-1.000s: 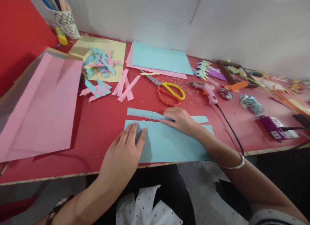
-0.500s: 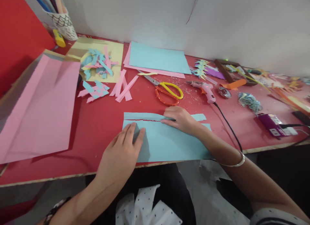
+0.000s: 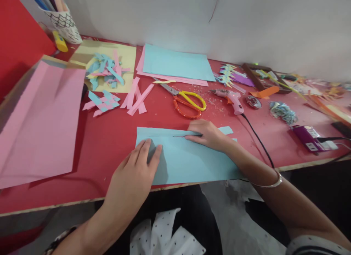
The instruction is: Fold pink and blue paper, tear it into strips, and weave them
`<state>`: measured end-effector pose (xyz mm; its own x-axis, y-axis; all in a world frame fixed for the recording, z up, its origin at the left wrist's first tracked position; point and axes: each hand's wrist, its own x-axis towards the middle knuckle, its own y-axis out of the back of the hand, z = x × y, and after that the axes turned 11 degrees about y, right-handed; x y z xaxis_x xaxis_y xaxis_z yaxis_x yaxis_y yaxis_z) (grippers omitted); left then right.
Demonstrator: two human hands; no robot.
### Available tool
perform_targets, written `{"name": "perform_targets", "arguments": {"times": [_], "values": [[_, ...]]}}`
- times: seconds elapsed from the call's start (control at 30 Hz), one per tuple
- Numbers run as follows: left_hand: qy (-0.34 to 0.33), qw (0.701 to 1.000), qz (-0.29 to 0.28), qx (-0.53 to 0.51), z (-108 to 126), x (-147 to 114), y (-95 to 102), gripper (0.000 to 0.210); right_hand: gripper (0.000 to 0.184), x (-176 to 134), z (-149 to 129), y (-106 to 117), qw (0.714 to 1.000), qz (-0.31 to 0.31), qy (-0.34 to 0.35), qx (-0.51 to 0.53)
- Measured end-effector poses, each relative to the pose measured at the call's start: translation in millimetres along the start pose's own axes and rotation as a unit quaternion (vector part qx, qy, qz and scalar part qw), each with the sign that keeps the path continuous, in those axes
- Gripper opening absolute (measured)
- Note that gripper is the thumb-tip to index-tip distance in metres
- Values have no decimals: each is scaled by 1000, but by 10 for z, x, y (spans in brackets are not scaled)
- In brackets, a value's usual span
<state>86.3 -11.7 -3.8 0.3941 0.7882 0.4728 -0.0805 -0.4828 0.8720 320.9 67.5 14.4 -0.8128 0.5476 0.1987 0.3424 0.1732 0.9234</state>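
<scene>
In the head view, the blue sheet (image 3: 192, 160) is lying on the red worktop (image 3: 93, 149) at the lower centre of the frame, with a narrow blue strip (image 3: 161, 131) running along its upper edge. The left hand (image 3: 135, 169) is resting on the sheet's left part, its thumb standing apart from its fingers; the right hand (image 3: 207, 134), right of centre, is pinching the strip, its fingers seemingly closed on it. A short slit is showing just left of that grip. To work neatly, the left fingers should be pressing evenly while the right are guiding the strip level, without creasing it.
</scene>
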Motion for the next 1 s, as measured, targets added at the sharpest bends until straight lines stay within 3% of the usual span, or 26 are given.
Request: {"name": "perform_targets", "arguments": {"times": [0.2,0.5,0.7,1.0], "values": [[-1,1000,1,5,-4,-10,-7,29,30,6,8,-25,1000,10,-2,-25],[1,1000,-9,-3,-18,-12,-3,32,30,-69,61,28,1000,5,6,25],[11,1000,-11,-4,-7,-10,-13,31,38,-57,44,11,1000,-13,-5,-27],[1,1000,-7,4,0,-5,5,35,32,-129,66,55,1000,24,2,2]]}}
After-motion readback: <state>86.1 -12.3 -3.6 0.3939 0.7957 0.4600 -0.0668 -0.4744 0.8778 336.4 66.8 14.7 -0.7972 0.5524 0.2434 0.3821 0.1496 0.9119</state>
